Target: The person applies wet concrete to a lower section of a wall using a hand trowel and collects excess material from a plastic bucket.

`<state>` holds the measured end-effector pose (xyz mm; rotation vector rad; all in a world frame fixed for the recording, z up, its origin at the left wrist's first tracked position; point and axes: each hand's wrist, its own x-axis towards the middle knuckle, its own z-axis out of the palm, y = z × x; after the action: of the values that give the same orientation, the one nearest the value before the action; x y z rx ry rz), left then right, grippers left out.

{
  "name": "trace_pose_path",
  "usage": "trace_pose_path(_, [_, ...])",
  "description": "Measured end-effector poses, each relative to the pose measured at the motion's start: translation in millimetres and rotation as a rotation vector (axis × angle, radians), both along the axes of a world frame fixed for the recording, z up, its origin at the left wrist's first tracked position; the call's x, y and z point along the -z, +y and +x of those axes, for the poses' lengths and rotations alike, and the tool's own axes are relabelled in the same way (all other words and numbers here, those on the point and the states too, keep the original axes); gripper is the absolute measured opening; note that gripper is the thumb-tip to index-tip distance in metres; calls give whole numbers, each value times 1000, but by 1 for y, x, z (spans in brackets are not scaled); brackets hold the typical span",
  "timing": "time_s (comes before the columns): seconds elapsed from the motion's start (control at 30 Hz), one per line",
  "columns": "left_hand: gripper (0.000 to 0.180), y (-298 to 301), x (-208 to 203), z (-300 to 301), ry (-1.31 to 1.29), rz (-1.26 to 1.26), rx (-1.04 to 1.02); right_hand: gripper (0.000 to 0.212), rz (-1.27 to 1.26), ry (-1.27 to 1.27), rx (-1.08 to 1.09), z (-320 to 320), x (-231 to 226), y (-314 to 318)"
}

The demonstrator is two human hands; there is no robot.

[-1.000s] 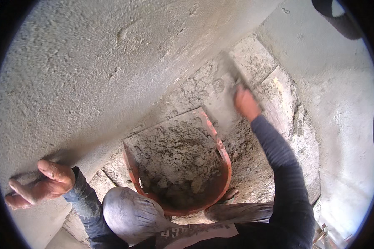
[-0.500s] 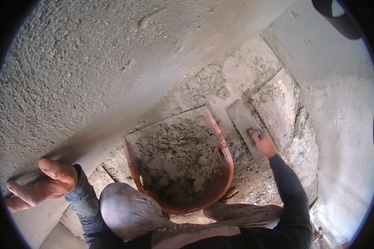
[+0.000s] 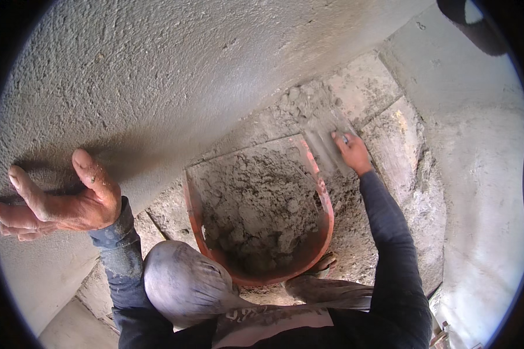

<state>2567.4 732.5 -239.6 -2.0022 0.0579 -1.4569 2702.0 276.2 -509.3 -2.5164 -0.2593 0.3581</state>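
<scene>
My right hand (image 3: 353, 153) is closed around the handle of a flat plastering trowel (image 3: 325, 132), whose grey blade is blurred and lies low over the floor, just right of the tub's far corner. Mortar lies along the floor beside the blade. On the left, my left hand (image 3: 75, 205) has its fingers spread and holds nothing. It is close against the rough plastered wall (image 3: 157, 87); whether the palm presses on it I cannot tell. Between my arms sits an orange, round-fronted tub (image 3: 268, 279) with grey, crumbly mortar (image 3: 259, 203) in it.
Mortar-smeared boards (image 3: 393, 139) cover the floor at the right. A smoother grey wall (image 3: 477, 168) rises beyond them. My bent knee (image 3: 183, 279) is beside the tub's left front, and a foot (image 3: 325, 263) shows at its right front.
My right hand has swept the trowel away from me and slightly left, toward the mortar by the wall. My left hand has shifted up along the wall, fingers still spread.
</scene>
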Motion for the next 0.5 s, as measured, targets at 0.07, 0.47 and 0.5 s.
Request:
trace_pose_path(0.07, [72, -3, 2, 1, -18, -77, 31, 42, -191, 53, -92, -25, -34, -9])
trace_pose_path(0.47, [81, -1, 14, -3, -51, -202, -8, 44, 111, 366, -244, 1, -60, -14])
trace_pose_path(0.5, [81, -1, 13, -3, -47, -185, -9, 50, 81, 362, -371, 17, -57, 5])
